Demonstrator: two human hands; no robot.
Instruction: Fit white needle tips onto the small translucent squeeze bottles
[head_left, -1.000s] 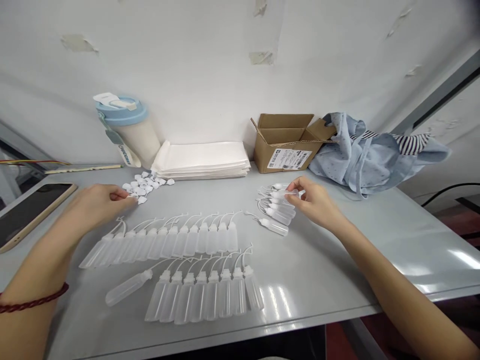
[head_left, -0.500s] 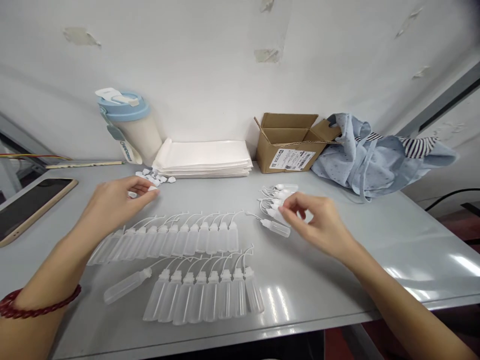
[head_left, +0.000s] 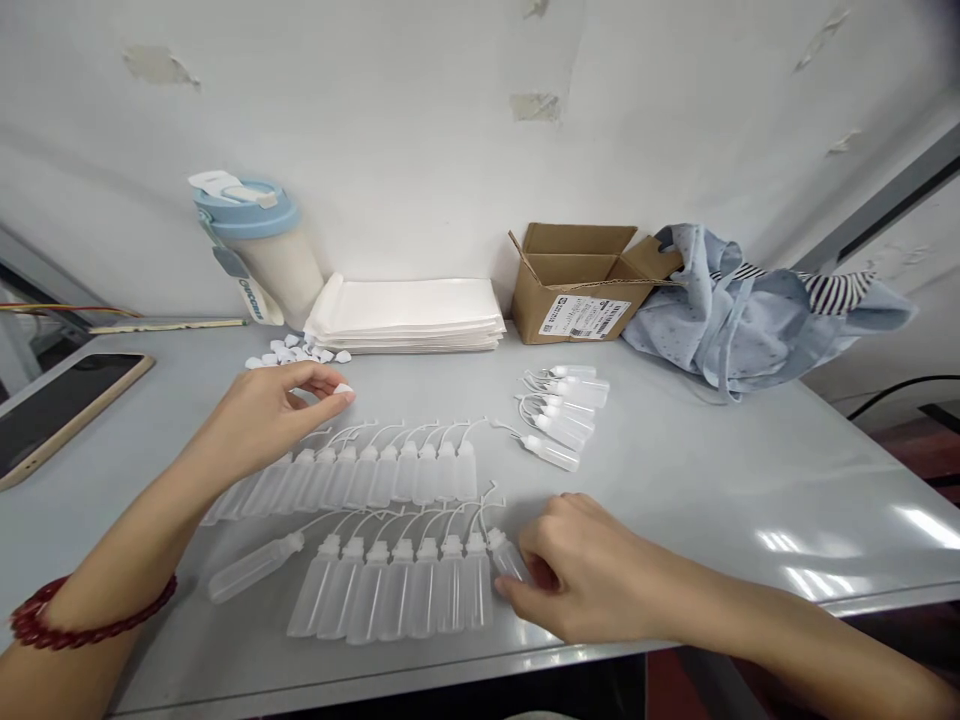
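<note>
My left hand (head_left: 289, 410) pinches a small white cap (head_left: 343, 389) above the back row of bottles. Behind it lies a pile of similar white caps (head_left: 289, 350). My right hand (head_left: 577, 570) is closed around the rightmost squeeze bottle (head_left: 509, 556) of the front row; its fingers hide the lower part. The other front-row bottles (head_left: 400, 595) lie side by side, clear with white necks and thin bent strips at the top. One bottle (head_left: 251, 570) lies slanted to their left. The back row (head_left: 409, 472) is partly covered by my left hand. A smaller group of bottles (head_left: 562, 425) lies to the right.
Along the wall stand a cream tumbler (head_left: 281, 270) with a blue lid, a stack of white sheets or pouches (head_left: 412, 315), an open cardboard box (head_left: 577, 300) and a bundled blue cloth (head_left: 735, 320). A phone (head_left: 67, 410) lies at the left.
My right hand has moved from the right-hand group down to the front row and closed on its end bottle. My left hand has drawn away from the cap pile, rightward, with a cap.
</note>
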